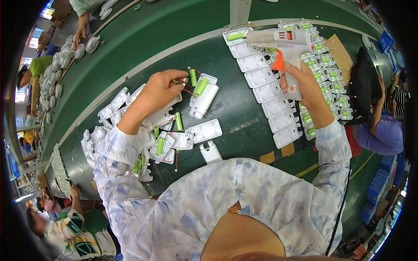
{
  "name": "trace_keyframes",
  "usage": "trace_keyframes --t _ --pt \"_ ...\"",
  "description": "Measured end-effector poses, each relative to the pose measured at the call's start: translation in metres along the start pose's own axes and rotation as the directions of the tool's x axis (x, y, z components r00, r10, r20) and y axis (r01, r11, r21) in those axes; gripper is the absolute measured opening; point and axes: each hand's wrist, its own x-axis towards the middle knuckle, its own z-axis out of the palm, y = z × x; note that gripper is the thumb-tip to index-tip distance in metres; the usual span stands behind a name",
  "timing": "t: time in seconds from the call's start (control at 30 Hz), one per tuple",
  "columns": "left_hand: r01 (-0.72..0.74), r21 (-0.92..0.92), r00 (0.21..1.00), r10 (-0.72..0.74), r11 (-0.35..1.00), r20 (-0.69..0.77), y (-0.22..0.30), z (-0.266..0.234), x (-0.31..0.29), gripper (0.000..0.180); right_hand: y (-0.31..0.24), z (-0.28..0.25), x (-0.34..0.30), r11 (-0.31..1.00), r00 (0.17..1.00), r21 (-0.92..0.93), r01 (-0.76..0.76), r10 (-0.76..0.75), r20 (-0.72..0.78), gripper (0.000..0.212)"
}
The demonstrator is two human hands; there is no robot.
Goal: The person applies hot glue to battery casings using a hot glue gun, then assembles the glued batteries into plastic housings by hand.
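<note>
Nearest to me along the near edge of the green table (pixel 244 108) sits a loose heap of white shells (pixel 130 117) with green cells in some of them, and one open shell (pixel 203 130) lies flat just beyond it. A small white part (pixel 210 152) stands right at the table's near edge.

My left hand (pixel 159 89) is raised above that heap, fingers pinched shut on a wire lead with a small green part at its end. From that pinch the red wires run right to a green cell (pixel 200 86), which rests in a white housing (pixel 203 99). The cell's long axis tilts — upper right to lower left — and it lies just to the right of my left fingertips, very near them.

My right hand (pixel 305 85) is further right and closed around the handle of the glue gun (pixel 283 41), finger by the orange trigger. The gun's nozzle points left, towards the far end of a row of empty white trays (pixel 265 91). So the cell sits between the two hands, well nearer the left — the nozzle is above and to the right of it, well apart.

Beyond the gun, towards the table's far right, are more shells already fitted with green cells (pixel 324 65).
</note>
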Motion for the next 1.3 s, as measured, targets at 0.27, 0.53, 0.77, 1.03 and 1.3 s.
trace_keyframes --t 0.27,0.53,0.77,1.03,1.3 --pt "-0.095 0.204 0.956 0.146 0.974 -0.255 -0.005 -0.014 0.036 0.021 -0.005 -0.006 -0.01 0.996 0.998 0.054 0.064 -0.064 -0.005 0.037" --pt "-0.199 0.114 0.98 0.201 0.973 -0.003 0.032 0.011 0.02 0.019 -0.001 -0.014 -0.027 0.996 0.999 0.084 0.039 -0.041 0.021 0.032" --pt "-0.371 0.643 0.907 0.409 0.67 0.096 0.028 0.043 0.006 0.009 -0.003 -0.008 -0.028 0.998 0.999 0.06 0.031 -0.032 0.012 0.033" --pt "-0.179 0.34 0.983 0.183 0.923 0.021 0.032 0.011 0.003 0.007 0.0 -0.014 -0.032 0.997 0.999 0.069 0.03 -0.032 0.039 0.033" --pt "-0.324 0.303 0.841 0.419 0.896 -0.343 0.037 -0.003 0.017 0.008 -0.006 -0.006 -0.032 0.997 0.999 0.073 0.035 -0.033 -0.03 0.031"
